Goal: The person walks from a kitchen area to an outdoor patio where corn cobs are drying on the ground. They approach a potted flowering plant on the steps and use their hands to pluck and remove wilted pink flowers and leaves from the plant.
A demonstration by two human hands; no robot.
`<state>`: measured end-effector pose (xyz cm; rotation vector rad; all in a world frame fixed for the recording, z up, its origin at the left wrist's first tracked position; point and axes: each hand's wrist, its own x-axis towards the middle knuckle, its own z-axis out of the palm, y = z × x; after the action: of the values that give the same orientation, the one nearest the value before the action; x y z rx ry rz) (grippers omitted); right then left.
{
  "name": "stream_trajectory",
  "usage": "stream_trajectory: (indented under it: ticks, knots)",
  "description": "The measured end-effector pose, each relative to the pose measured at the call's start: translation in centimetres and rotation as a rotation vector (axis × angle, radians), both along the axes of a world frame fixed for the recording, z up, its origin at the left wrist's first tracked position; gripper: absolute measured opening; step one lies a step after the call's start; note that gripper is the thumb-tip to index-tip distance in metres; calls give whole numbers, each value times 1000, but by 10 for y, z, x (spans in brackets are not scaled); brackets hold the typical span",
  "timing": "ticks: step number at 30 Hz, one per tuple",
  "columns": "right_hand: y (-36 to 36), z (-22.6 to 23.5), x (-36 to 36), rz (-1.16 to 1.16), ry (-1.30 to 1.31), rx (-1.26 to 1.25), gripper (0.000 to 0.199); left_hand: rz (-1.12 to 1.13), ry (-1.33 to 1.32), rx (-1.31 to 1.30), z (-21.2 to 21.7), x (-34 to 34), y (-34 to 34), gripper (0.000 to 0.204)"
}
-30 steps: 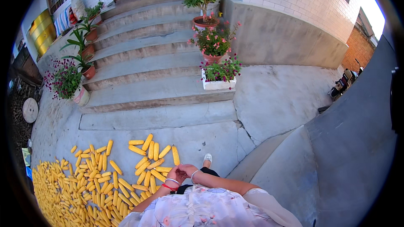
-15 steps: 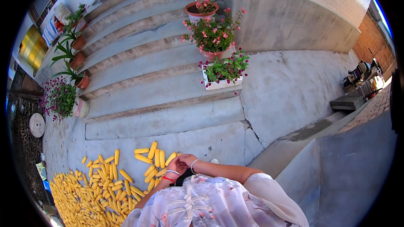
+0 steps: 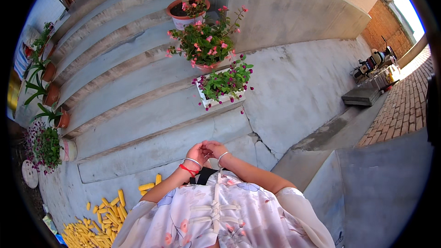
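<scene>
In front of my chest my left hand (image 3: 196,152) and my right hand (image 3: 216,149) touch each other, fingers curled in and meeting at the tips. Whatever lies between the palms, if anything, is hidden. Around my left wrist are a silver bangle (image 3: 193,161) and a red cord (image 3: 187,170); a second silver bangle (image 3: 222,155) is on my right wrist. Down to the left, yellow corn cobs (image 3: 108,218) lie spread on the concrete, partly covered by my left sleeve. Neither hand touches them.
Wide concrete steps (image 3: 138,108) rise ahead. A white planter with purple flowers (image 3: 221,86) and a pot of pink flowers (image 3: 202,46) stand on their right side. More potted plants (image 3: 53,94) line the left. A low wall (image 3: 314,174) and a parked motorbike (image 3: 374,64) are at right.
The view has swung right, so less corn shows and the steps sit further left. My hands have come up, away from the cobs, and stay together.
</scene>
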<state>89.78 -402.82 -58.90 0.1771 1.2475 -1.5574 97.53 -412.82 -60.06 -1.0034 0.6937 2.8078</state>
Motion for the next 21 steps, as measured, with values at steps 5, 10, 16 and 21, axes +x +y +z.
stream_trajectory:
  ticks: [5, 10, 16, 21]
  knots:
    - [-9, -7, -33, -92, -136, 57, 17, -125, -104, 6, -1, -42, -15, 22]
    - [-31, -20, -78, -23, -199, 77, 17, -107, -96, 60, -12, -78, -35, 26]
    - [-78, -22, -161, 176, -212, -60, 18, 19, -109, -3, -8, -128, -79, 29]
    - [-99, -40, -277, 2, -205, -109, 13, 165, -318, -223, -3, -163, -102, 33]
